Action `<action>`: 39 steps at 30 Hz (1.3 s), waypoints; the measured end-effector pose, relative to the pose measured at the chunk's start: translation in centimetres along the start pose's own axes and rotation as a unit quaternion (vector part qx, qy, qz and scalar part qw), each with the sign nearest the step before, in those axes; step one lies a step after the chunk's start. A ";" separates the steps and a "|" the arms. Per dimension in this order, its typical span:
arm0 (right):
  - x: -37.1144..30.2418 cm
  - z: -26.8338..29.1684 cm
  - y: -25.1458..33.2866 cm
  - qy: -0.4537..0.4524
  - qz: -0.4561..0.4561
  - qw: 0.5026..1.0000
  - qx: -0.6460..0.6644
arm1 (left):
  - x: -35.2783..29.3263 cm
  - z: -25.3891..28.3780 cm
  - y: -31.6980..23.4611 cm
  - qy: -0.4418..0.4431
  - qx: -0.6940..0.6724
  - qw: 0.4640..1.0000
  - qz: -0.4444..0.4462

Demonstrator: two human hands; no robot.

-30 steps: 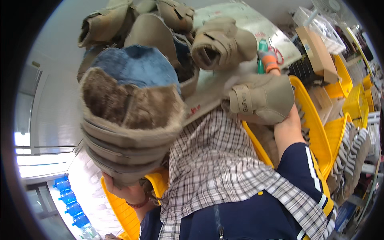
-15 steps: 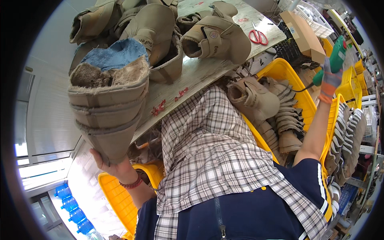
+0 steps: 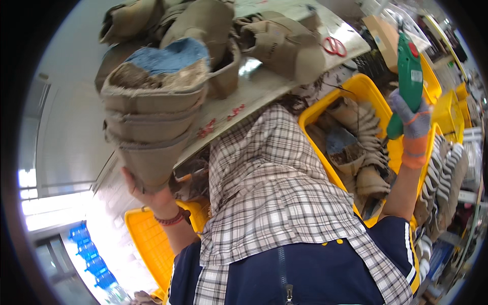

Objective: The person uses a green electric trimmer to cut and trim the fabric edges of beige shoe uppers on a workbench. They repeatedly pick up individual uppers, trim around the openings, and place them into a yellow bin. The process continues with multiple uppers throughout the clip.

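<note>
My left hand [image 3: 150,195] is closed under a stack of nested beige caps [image 3: 152,137], holding it up beside the table edge. The top cap is open upward, with brown fleece and blue cloth [image 3: 175,55] showing inside. My right hand [image 3: 414,119], in a grey and orange glove, is wrapped round a green power tool [image 3: 410,68] with a red spot near its upper end. The tool is raised at the right, above a yellow crate [image 3: 367,85] of stacked beige caps [image 3: 373,180].
More beige caps [image 3: 279,48] lie on the pale table [image 3: 249,94], near red-handled scissors [image 3: 334,47]. Another yellow crate [image 3: 147,239] stands at lower left, near blue water bottles [image 3: 94,262]. A cardboard box [image 3: 382,40] is at upper right.
My right hand has turned the green tool more upright. The cap at the crate's left side is gone from there, and blue cloth now shows among the crate's caps. My left hand keeps its stack.
</note>
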State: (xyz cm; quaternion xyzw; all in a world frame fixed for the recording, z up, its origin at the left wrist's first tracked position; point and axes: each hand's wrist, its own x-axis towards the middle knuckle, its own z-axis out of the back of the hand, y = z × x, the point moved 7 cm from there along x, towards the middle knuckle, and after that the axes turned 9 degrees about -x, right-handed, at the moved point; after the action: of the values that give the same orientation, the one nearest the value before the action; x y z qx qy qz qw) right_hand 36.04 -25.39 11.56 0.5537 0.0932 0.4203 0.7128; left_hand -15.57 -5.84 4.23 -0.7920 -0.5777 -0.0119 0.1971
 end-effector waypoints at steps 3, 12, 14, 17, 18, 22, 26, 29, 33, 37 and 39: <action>-2.1 -7.7 -2.6 0.095 -0.130 0.985 0.066 | 0.3 0.9 0.2 0.007 -0.060 0.998 0.000; -3.1 -20.1 7.0 0.166 0.322 0.924 -0.120 | -0.2 0.4 -1.7 -0.050 -0.130 0.988 -0.063; -3.3 -21.1 8.6 0.165 0.403 0.887 -0.154 | -0.4 0.1 -2.0 -0.051 -0.135 0.988 -0.052; -3.1 -22.0 10.3 0.174 0.439 0.868 -0.152 | -0.7 0.2 -2.4 -0.039 -0.129 0.990 -0.042; -3.1 -22.3 10.4 0.178 0.447 0.865 -0.144 | -0.7 0.2 -2.5 -0.032 -0.125 0.991 -0.039; -2.7 -22.4 10.0 0.190 0.467 0.853 -0.133 | -0.8 0.2 -2.6 -0.027 -0.124 0.991 -0.027; -2.9 -22.6 10.1 0.205 0.480 0.842 -0.133 | -0.9 0.8 -2.6 -0.064 -0.138 0.988 -0.017; -3.1 -22.7 10.1 0.217 0.469 0.844 -0.144 | -0.9 1.2 -2.5 -0.079 -0.151 0.985 -0.005; -3.2 -22.6 10.2 0.212 0.485 0.837 -0.135 | -0.9 1.0 -1.8 -0.075 -0.162 0.984 0.017; -3.7 -22.9 10.6 0.244 0.464 0.843 -0.117 | -0.7 0.6 -1.2 -0.055 -0.165 0.984 0.034; -3.9 -22.9 10.7 0.251 0.463 0.844 -0.101 | -0.8 0.7 -0.9 -0.066 -0.153 0.986 0.027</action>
State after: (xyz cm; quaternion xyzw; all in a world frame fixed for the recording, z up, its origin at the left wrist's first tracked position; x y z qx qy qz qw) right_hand 14.57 -11.45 11.09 0.3331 -0.0407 0.8332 0.4395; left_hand -16.85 -6.10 3.68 -0.8270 -0.5595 -0.0426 0.0349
